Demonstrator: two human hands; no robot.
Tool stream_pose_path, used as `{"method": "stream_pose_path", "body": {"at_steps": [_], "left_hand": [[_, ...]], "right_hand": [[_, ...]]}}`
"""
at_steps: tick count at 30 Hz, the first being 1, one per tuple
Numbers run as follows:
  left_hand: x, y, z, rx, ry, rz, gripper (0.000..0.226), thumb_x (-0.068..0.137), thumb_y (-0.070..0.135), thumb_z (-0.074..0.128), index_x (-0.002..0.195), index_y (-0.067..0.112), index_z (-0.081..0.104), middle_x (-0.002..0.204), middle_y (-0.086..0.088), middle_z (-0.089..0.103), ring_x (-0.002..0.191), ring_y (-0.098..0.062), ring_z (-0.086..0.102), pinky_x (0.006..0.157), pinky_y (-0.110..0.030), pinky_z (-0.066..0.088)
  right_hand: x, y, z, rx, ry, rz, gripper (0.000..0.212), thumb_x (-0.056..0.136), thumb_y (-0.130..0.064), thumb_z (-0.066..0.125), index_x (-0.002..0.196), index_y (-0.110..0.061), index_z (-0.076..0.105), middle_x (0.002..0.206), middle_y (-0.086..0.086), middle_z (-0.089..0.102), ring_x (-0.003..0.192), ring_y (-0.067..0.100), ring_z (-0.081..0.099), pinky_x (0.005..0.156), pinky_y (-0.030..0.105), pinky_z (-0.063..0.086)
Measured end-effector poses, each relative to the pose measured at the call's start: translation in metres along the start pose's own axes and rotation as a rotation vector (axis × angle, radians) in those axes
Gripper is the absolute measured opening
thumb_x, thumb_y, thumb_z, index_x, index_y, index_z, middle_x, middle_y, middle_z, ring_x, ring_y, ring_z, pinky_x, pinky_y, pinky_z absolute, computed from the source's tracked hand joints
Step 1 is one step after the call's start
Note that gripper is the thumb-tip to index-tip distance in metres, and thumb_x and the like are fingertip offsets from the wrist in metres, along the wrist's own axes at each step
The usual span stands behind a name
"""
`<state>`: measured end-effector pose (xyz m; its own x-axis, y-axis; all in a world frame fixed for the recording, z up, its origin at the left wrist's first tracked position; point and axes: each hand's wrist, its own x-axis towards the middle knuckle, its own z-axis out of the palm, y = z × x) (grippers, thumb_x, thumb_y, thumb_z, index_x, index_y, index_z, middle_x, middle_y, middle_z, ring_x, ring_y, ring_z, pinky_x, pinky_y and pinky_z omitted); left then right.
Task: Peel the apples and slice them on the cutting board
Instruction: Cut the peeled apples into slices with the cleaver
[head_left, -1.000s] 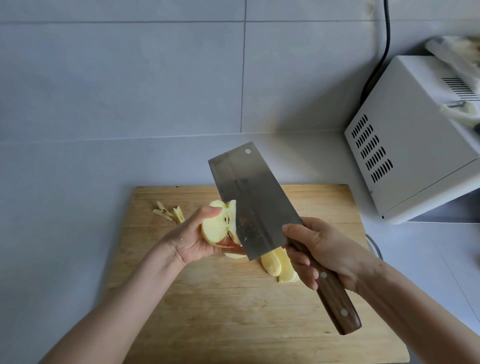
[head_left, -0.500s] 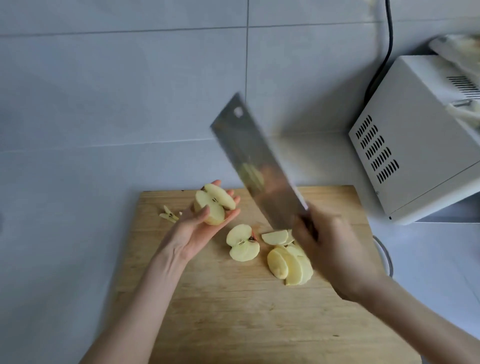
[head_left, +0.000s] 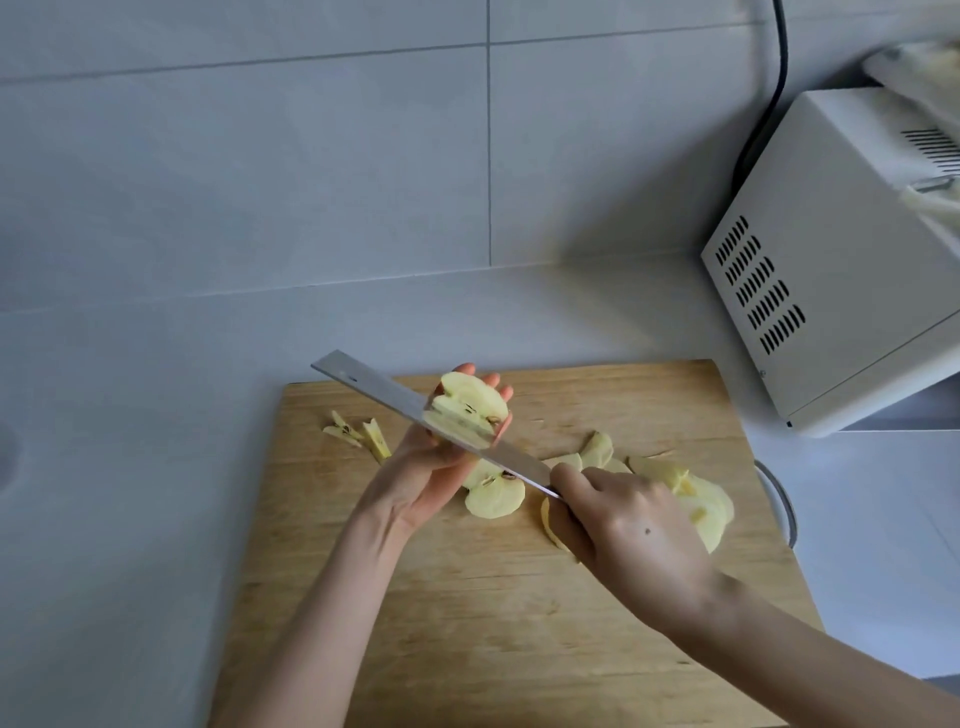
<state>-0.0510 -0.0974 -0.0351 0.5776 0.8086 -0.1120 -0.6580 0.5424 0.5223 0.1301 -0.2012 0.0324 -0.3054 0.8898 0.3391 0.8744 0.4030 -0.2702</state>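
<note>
**Left hand** (head_left: 431, 467), palm up, cups a peeled apple piece (head_left: 470, 402) in curled fingers above the far edge of the cutting board (head_left: 467, 623). **Right hand** (head_left: 639, 535) is clenched round the handle of a cleaver (head_left: 395, 397), and the fist hides the handle. The blade, seen nearly edge-on, runs toward 10 o'clock and meets the apple piece across its cut face. Apple slices (head_left: 493, 499) lie on the board from its centre toward 3 o'clock, partly hidden by the right hand. Core scraps (head_left: 358, 434) sit at the board's 10 o'clock. Off the board at 2 o'clock stands a white appliance (head_left: 831, 260). A black cable (head_left: 776, 78) runs behind it against the tiled wall (head_left: 260, 156).
</note>
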Motion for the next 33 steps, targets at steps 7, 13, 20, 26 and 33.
{"method": "stream_pose_path", "body": {"at_steps": [7,13,20,26,33], "left_hand": [[0.0,-0.001,0.001,0.044,-0.011,0.003,0.07,0.064,-0.023,0.065,0.126,0.007,0.058,0.133,-0.018,0.055,0.13,-0.038,0.045,0.11,-0.05,0.032],[0.003,-0.001,0.012,0.075,0.071,-0.03,0.089,0.042,-0.007,0.091,0.123,0.004,0.056,0.124,-0.02,0.06,0.122,-0.039,0.053,0.104,-0.047,0.04],[0.003,-0.002,0.012,0.061,0.025,-0.085,0.09,0.046,-0.004,0.091,0.126,0.003,0.051,0.126,-0.02,0.058,0.124,-0.039,0.051,0.102,-0.047,0.044],[0.004,-0.003,0.016,0.046,0.032,-0.074,0.094,0.044,-0.002,0.092,0.127,0.002,0.049,0.123,-0.022,0.06,0.122,-0.04,0.052,0.103,-0.046,0.043],[0.002,-0.005,0.02,0.039,0.029,-0.04,0.097,0.043,0.003,0.094,0.127,0.0,0.048,0.121,-0.023,0.06,0.12,-0.041,0.053,0.1,-0.046,0.046]], "right_hand": [[0.0,-0.001,-0.001,-0.033,-0.023,0.018,0.015,0.084,-0.017,0.042,0.076,-0.019,0.03,0.051,-0.007,0.027,0.041,0.014,0.02,0.039,0.02,0.016],[0.002,0.0,-0.001,-0.016,-0.046,0.07,0.015,0.084,-0.018,0.039,0.076,-0.02,0.026,0.049,-0.009,0.024,0.04,0.014,0.017,0.039,0.021,0.009],[0.003,0.0,0.001,0.012,-0.067,0.08,0.015,0.084,-0.021,0.038,0.076,-0.021,0.026,0.048,-0.011,0.023,0.039,0.013,0.018,0.037,0.022,0.014],[0.004,-0.002,0.005,0.017,-0.071,0.12,0.013,0.083,-0.02,0.039,0.075,-0.019,0.03,0.045,-0.008,0.027,0.034,0.014,0.023,0.032,0.024,0.021],[0.007,-0.007,0.002,0.025,-0.067,0.147,0.02,0.077,-0.012,0.057,0.068,-0.014,0.039,0.046,-0.009,0.025,0.035,0.014,0.019,0.028,0.025,0.023]]}}
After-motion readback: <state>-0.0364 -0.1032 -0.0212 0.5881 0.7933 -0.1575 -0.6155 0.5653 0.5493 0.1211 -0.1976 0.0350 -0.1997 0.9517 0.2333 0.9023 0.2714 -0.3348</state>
